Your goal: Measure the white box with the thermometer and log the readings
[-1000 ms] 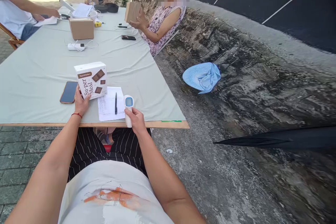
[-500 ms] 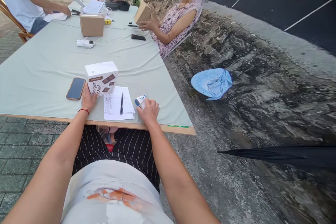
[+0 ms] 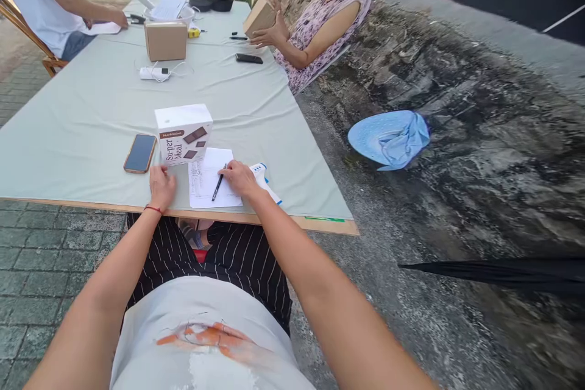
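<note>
My right hand pinches the upper end of a black pen, which slants over printed sheets of paper. Just beyond that hand lies a white and blue infrared thermometer, partly hidden by my hand and wrist. My left hand, a red cord round its wrist, rests loosely curled on the table near the front edge and holds nothing. Behind it stands a white "Super Meal" box, whose base meets the papers. A phone lies face up to the left of the box.
On the tablecloth farther back are a white device with a cable, a brown carton and a black phone. A person at the right holds another carton. A blue hat lies beside the stone wall.
My right hand has let go of the thermometer, now lying on the table, and moved left to take the pen. My left hand has drawn back from the box.
</note>
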A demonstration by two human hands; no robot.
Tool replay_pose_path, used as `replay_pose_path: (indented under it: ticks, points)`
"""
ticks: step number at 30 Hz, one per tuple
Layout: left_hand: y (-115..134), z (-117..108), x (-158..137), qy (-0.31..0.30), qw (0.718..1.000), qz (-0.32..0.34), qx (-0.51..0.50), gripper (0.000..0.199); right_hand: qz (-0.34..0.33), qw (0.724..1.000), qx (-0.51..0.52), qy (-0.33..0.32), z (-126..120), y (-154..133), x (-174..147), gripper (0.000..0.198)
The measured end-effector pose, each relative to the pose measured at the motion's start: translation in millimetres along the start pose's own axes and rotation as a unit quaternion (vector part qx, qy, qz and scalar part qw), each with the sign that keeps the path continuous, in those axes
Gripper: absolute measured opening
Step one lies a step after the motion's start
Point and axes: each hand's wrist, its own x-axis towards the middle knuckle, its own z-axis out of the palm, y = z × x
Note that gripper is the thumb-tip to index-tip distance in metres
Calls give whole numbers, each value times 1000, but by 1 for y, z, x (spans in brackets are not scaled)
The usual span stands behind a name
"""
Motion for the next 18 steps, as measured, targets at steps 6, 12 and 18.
replay_pose_path:
  ticks: [6, 12, 18]
  points:
    - [32, -8, -48, -163, 968, 157, 104, 17, -19, 998, 52, 31, -7, -4, -14, 19]
    - [49, -16, -60, -202, 931, 214, 215, 26, 136, 885, 418, 157, 4, -53, -30, 16]
    - [50, -16, -58, -212, 924, 231, 220, 28, 205, 817, 498, 204, 21, -85, -40, 21]
